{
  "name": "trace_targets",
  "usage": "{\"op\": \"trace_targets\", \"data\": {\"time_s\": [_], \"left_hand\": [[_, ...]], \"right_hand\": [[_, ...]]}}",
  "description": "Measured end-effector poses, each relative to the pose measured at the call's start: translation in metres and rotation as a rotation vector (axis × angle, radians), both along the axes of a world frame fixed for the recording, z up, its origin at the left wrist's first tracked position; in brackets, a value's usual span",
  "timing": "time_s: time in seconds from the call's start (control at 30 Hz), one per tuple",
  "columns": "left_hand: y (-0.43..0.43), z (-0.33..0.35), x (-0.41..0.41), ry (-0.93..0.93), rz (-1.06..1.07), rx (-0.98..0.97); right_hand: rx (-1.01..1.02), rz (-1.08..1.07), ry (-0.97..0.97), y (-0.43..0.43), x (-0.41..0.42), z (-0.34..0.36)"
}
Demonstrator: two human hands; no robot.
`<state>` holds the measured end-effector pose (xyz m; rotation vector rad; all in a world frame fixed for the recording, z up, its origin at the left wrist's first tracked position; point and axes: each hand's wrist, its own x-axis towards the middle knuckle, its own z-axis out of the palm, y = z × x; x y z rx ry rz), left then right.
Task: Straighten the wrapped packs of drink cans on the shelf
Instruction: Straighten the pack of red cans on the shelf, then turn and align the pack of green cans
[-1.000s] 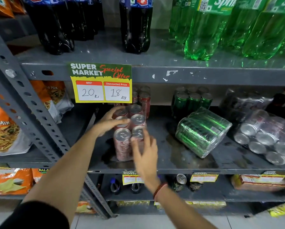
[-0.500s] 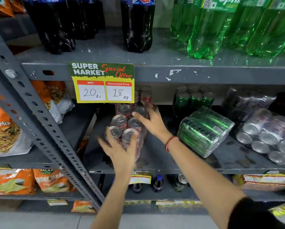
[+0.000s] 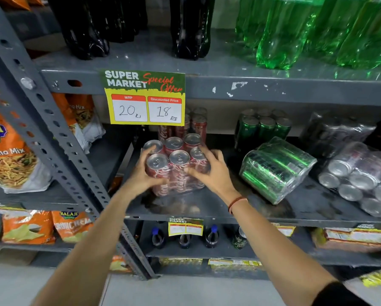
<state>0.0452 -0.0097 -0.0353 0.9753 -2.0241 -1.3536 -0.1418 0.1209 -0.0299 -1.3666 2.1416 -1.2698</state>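
Observation:
A wrapped pack of red cans stands upright on the grey middle shelf, silver tops up. My left hand grips its left side and my right hand grips its right side. A wrapped pack of green cans lies tipped on its side to the right. Farther right, a wrapped pack of silver cans lies on its side with the can ends facing me.
More red cans and green cans stand at the back. A price sign hangs from the upper shelf edge. Big dark and green bottles stand above. Snack bags fill the left bay behind a slanted steel upright.
The red pack has turned from a narrow, angled row to sit square and wider toward me. My hands have shifted from its front and back to its left and right sides.

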Motion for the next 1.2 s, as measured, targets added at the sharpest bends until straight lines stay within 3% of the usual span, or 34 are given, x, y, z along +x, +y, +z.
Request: {"op": "trace_targets", "data": {"time_s": [0.17, 0.43, 0.57, 0.63, 0.7, 0.77, 0.83, 0.97, 1.07, 1.2], "left_hand": [[-0.022, 0.016, 0.002, -0.162, -0.134, -0.062], [-0.013, 0.015, 0.002, -0.115, -0.114, -0.017], [-0.003, 0.028, 0.001, -0.197, -0.122, -0.049], [0.009, 0.034, -0.001, -0.349, -0.049, -0.132], [0.03, 0.038, -0.013, -0.501, 0.184, -0.336], [0.064, 0.044, -0.04, -0.337, 0.346, -0.548], [0.106, 0.049, -0.078, -0.117, 0.28, -0.613], [0.173, 0.035, -0.153, -0.063, -0.081, -0.236], [0.192, 0.018, -0.191, -0.122, -0.119, 0.077], [0.198, 0.022, -0.235, -0.174, -0.097, 0.267]], "right_hand": [[-0.049, -0.196, 0.172, 0.012, 0.034, -0.026], [-0.061, -0.117, 0.118, 0.014, 0.024, -0.023], [-0.019, -0.027, 0.102, 0.026, 0.016, -0.014], [-0.036, 0.007, 0.096, 0.038, 0.006, -0.005], [-0.083, -0.031, 0.084, 0.055, -0.014, 0.008], [-0.143, -0.128, 0.11, 0.075, -0.044, 0.022], [-0.167, -0.244, 0.148, 0.095, -0.08, 0.03], [-0.086, -0.364, 0.118, 0.139, -0.144, 0.031], [0.027, -0.346, 0.06, 0.162, -0.179, 0.026], [0.278, -0.172, 0.056, 0.151, -0.228, 0.025]]}}
